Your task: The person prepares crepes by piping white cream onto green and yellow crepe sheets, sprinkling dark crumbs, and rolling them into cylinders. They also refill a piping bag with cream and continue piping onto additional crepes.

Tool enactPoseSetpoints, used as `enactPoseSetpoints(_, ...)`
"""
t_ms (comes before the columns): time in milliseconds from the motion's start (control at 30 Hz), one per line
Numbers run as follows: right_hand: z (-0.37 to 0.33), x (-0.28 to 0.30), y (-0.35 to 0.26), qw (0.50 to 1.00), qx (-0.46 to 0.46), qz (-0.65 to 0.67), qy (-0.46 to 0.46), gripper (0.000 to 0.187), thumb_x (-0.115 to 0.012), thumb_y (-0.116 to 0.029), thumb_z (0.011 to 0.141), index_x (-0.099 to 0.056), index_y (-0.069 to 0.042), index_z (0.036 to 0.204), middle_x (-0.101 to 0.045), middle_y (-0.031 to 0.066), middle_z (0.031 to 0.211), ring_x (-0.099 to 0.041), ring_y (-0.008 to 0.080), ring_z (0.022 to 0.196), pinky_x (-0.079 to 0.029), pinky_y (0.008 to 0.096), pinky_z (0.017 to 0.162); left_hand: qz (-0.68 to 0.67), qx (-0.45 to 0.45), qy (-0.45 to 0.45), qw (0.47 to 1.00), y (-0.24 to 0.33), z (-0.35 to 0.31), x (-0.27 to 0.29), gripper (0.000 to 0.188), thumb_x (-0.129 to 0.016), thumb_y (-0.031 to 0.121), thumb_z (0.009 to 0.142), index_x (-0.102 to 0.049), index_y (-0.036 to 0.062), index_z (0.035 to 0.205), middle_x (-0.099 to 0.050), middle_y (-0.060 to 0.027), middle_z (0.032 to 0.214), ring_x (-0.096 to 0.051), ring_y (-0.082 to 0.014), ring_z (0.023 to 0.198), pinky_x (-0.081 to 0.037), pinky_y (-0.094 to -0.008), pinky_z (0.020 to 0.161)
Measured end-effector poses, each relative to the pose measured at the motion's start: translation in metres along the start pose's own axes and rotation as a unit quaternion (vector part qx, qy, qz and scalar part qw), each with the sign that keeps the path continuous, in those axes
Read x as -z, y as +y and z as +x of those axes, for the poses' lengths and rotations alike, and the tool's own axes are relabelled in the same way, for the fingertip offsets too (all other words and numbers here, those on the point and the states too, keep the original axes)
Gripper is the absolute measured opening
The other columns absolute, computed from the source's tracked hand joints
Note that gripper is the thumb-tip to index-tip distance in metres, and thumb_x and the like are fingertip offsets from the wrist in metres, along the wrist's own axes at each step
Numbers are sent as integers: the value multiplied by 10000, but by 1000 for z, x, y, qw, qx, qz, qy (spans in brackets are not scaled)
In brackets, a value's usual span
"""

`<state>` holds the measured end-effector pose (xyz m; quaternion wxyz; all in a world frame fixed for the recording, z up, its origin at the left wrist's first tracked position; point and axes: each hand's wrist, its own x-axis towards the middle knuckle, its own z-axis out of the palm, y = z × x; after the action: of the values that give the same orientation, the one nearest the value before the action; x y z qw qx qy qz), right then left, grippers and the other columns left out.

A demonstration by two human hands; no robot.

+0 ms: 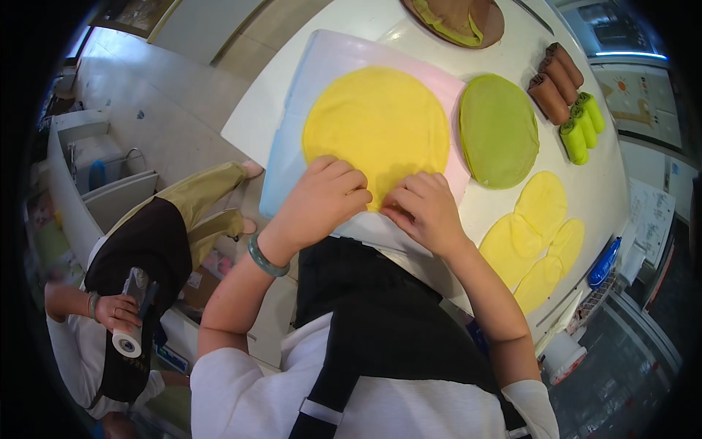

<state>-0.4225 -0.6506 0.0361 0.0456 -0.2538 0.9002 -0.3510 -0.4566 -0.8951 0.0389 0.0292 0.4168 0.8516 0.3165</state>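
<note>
A large, round, thin yellow crepe (376,110) lies flat on a pastel blue and pink mat (289,157). At its near edge, my left hand (330,194) is closed, fingertips curled down on the rim. Just to the right, my right hand (424,208) pinches the same near edge between thumb and fingers. The fingertips partly hide the rim they hold. Right of the mat lies a round stack of green crepes (499,132). Nearer me on the right, several smaller yellow crepes (523,238) overlap one another.
At the far right of the white table (256,110) stand brown rolls (548,99) and green rolls (574,143). Brown and green crepes (493,25) lie at the far edge. A blue packet (605,262) is at the right edge. Another person (139,249) in a dark apron stands left, holding a white-ended roll (128,342).
</note>
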Motion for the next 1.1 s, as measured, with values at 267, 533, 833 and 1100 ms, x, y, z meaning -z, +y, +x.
enactPoseSetpoints(267, -2, -12, -8, 999, 10, -11, 47, 176, -823, -173, 790, -697, -152, 912, -601, -8, 914, -588, 206, 906, -410, 362, 816, 91, -146, -22, 985, -9, 8, 1, 90, -636, 150, 772, -633, 98, 845, -561, -32, 888, -573, -209, 913, -479, -345, 882)
enactPoseSetpoints(533, -2, -19, -12, 998, -6, -30, 62, 172, -800, -164, 801, -663, -125, 897, -600, 16, 913, -583, 223, 890, -420, 369, 807, -15, -72, -21, 997, -14, 13, 0, 117, -674, 150, 793, -646, 84, 887, -556, -48, 900, -568, -237, 920, -480, -363, 882)
enactPoseSetpoints(833, 0, -16, -12, 996, -55, -12, 76, 176, -777, -136, 833, -642, -105, 941, -622, 33, 941, -587, 259, 901, -433, 386, 819, -81, -29, -68, 994, -17, 16, 7, 154, -761, 114, 830, -658, 83, 940, -607, -55, 984, -578, -287, 978, -475, -409, 885)
enactPoseSetpoints(1100, 8, -7, -18, 989, -116, 14, 94, 206, -790, -98, 846, -689, -53, 1020, -634, 81, 892, -621, 283, 839, -497, 391, 748, -131, 17, -88, 987, -24, 36, 13, 183, -724, 98, 871, -607, 67, 1009, -623, -90, 932, -598, -321, 912, -485, -431, 828)
